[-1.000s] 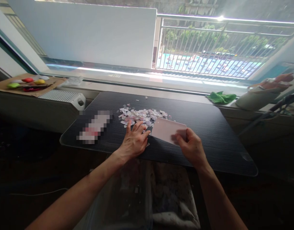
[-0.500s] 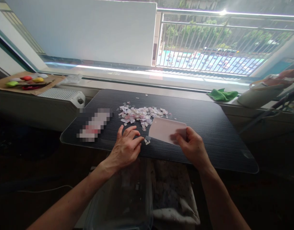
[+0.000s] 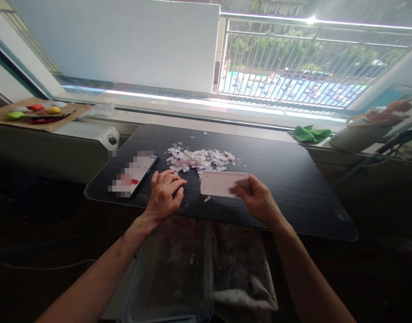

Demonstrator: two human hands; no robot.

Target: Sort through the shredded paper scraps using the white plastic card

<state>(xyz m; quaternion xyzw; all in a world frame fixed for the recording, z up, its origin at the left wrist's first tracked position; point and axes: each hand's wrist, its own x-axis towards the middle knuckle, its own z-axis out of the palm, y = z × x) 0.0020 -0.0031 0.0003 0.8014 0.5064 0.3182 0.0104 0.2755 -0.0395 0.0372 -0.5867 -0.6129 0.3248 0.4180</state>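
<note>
A pale, flat rectangular scraper card (image 3: 216,184) with rounded corners is gripped at its right end by my right hand (image 3: 259,197). It is held just over the dark tabletop, in front of a pile of small paper scraps (image 3: 199,158). My left hand (image 3: 165,193) hovers at the near side of the table with its fingers loosely bent and apart, nothing visible in them. Under the card's lower left edge lies a small loose scrap (image 3: 207,198). A phone (image 3: 143,172) with a lit, partly blurred screen rests left of my left hand.
Below the near edge of the black table (image 3: 286,184) stands a clear plastic bin (image 3: 172,278), beside a stained cloth or bag (image 3: 242,269). A green cloth (image 3: 310,134) and a white container (image 3: 352,134) sit on the sill. A radiator (image 3: 88,133) is at left.
My right hand has moved the card left and slightly toward me, turning it more level. My left hand has drawn back to the left, away from the loose scraps.
</note>
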